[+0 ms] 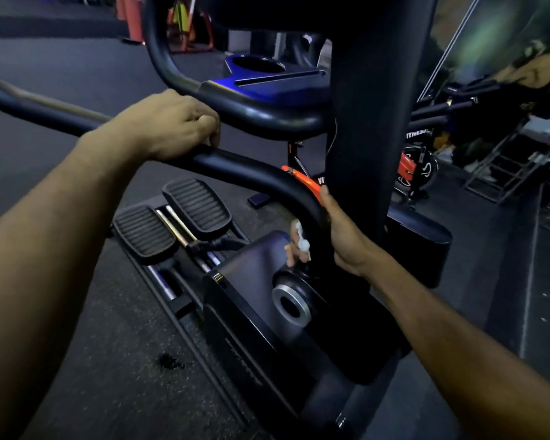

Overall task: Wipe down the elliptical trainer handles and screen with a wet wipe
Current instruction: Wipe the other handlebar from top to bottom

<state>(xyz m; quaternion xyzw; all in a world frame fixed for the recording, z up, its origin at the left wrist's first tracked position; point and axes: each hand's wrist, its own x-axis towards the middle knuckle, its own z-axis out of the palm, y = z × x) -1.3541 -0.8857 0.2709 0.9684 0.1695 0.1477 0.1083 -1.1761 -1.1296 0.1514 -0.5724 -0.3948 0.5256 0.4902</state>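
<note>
While my left hand (175, 122) curls over the upper stretch of the black handle (235, 168) to steady it, my right hand (337, 230) wraps the lower bend just above the pivot hub (291, 301), fingers closed round the bar with the white wet wipe (300, 238) bunched under them. I judge the wipe should stay pressed all round the tube as I slide along it. The screen isn't in view.

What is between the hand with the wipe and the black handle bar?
Nothing visible but the wet wipe itself. The right hand wraps around the lower curve of the handle bar, and the wipe is bunched under its fingers. The left hand grips the bar higher up.
</note>
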